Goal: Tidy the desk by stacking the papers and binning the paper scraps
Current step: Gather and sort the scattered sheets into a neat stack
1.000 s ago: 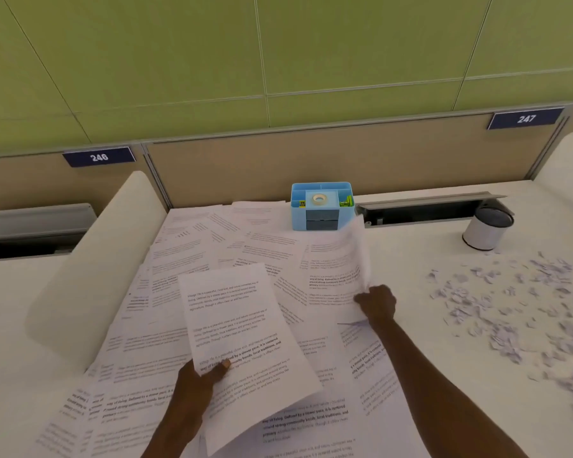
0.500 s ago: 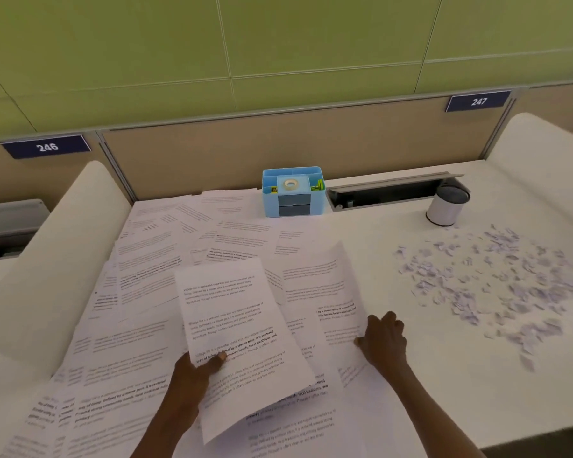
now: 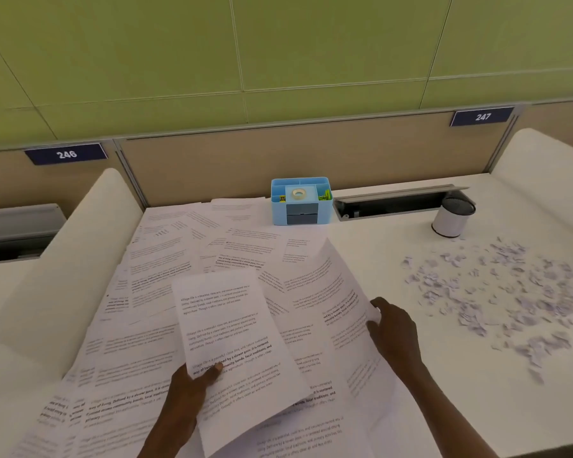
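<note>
Several printed sheets (image 3: 179, 259) lie spread and overlapping across the left half of the white desk (image 3: 377, 259). My left hand (image 3: 189, 388) holds one printed sheet (image 3: 232, 342) by its lower left edge, lifted above the others. My right hand (image 3: 391, 328) grips the right edge of another sheet (image 3: 321, 292), which is raised and tilted off the spread. Torn paper scraps (image 3: 497, 292) are scattered over the right side of the desk. A small white round bin (image 3: 450, 218) with a dark inside stands behind the scraps.
A blue desk organiser (image 3: 300, 201) with a tape roll stands at the back, touching the far sheets. An open cable tray (image 3: 394, 201) runs along the back edge. White rounded dividers (image 3: 73, 252) flank the desk on both sides.
My right hand brought its sheet down and towards me, then to the right, still gripping its edge. My left hand kept its sheet in about the same place. The camera view shifted.
</note>
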`<state>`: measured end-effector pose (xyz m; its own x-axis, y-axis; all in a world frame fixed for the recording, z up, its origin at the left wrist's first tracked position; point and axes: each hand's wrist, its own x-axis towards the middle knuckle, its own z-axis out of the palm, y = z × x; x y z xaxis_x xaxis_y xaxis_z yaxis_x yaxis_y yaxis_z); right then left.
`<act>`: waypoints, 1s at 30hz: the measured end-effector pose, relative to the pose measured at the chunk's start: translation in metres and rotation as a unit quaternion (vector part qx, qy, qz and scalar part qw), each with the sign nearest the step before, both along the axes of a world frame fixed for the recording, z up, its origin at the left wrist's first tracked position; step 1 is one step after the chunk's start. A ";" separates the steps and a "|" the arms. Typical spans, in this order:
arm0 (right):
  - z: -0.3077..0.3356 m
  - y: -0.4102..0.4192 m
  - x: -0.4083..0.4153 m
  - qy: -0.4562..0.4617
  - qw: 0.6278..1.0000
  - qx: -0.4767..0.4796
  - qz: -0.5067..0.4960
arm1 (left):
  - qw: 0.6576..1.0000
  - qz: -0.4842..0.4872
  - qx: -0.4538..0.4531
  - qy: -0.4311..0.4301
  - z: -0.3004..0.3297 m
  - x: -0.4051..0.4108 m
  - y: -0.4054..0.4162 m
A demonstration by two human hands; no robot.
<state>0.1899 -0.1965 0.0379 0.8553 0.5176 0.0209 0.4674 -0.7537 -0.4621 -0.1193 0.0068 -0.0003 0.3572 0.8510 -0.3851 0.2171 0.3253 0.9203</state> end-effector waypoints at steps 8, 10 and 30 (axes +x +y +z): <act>0.068 0.017 -0.004 -0.027 1.000 0.013 -0.007 | 0.999 0.020 -0.018 -0.020 0.001 -0.006 -0.001; 0.089 0.019 -0.004 -0.068 0.997 0.014 0.017 | 0.999 0.016 -0.019 -0.024 0.003 -0.003 -0.001; 0.184 0.060 -0.025 0.099 0.940 0.323 0.042 | 0.982 -0.051 -0.077 -0.168 0.060 0.052 -0.002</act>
